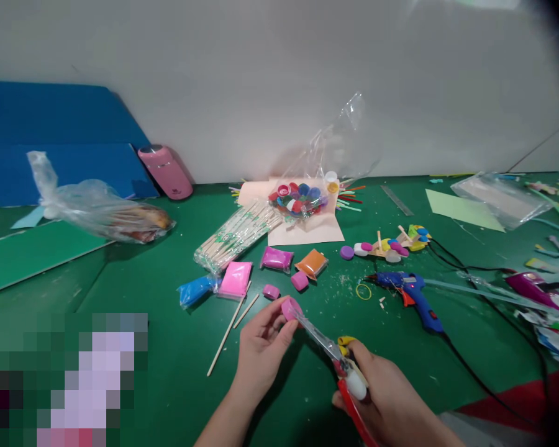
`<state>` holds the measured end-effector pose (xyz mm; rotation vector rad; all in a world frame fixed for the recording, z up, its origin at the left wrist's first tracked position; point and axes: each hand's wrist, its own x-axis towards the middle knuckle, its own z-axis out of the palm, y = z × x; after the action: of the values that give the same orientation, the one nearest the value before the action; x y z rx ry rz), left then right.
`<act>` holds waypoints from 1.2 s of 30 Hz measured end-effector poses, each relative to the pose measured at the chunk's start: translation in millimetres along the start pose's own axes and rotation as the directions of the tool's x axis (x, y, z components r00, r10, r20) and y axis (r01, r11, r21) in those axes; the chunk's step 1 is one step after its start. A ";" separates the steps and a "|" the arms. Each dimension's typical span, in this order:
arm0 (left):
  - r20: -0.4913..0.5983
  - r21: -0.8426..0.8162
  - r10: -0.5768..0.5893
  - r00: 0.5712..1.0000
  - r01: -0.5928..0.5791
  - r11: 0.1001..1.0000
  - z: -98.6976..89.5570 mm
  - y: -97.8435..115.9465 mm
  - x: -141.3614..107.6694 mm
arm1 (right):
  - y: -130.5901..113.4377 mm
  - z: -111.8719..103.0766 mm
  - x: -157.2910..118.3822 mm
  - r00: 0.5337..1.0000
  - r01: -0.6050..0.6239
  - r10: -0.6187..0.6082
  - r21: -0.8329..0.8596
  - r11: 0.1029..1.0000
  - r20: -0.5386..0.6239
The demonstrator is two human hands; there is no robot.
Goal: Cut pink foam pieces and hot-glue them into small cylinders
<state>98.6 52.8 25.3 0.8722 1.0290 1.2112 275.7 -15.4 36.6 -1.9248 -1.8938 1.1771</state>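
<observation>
Between the thumb and fingers of my left hand (265,338) is a pink bottle cap (290,308), tilted so its opening shows. My right hand (382,388) is wrapped round scissors (323,340) with red and yellow on the handles. The blade tips reach the cap's rim; whether they cut into it I cannot tell. Just beyond the left hand lie a small pink cap (271,292) and another pink cap (300,281). Two thin wooden sticks (223,343) rest left of that hand.
A blue glue gun (403,282) with a trailing cord lies at right, near a decorated stick piece (391,247). Behind are clay packets (276,259), bagged sticks (237,236) and a bag of bottle caps (298,198). A pink flask (166,172) leans by the wall.
</observation>
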 end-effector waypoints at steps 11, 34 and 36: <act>-0.009 0.002 0.030 0.999 -0.030 1.000 -2.5 -0.2 0.2 | -0.1 1.3 1.3 0.999 -0.044 0.044 -0.016 0.999 0.016; 0.015 0.125 0.156 0.988 -0.157 0.980 -1.7 -1.1 -5.0 | -9.5 5.9 -1.7 0.999 -0.021 0.021 0.009 1.000 -0.037; -0.006 0.111 0.123 0.992 -0.122 0.986 -1.0 0.1 -5.4 | -6.6 7.2 -1.2 0.999 -0.030 0.031 0.004 1.000 -0.016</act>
<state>97.3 47.4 25.9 1.0276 1.0732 1.2736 266.3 -18.1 36.5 -1.9624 -1.8596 1.1684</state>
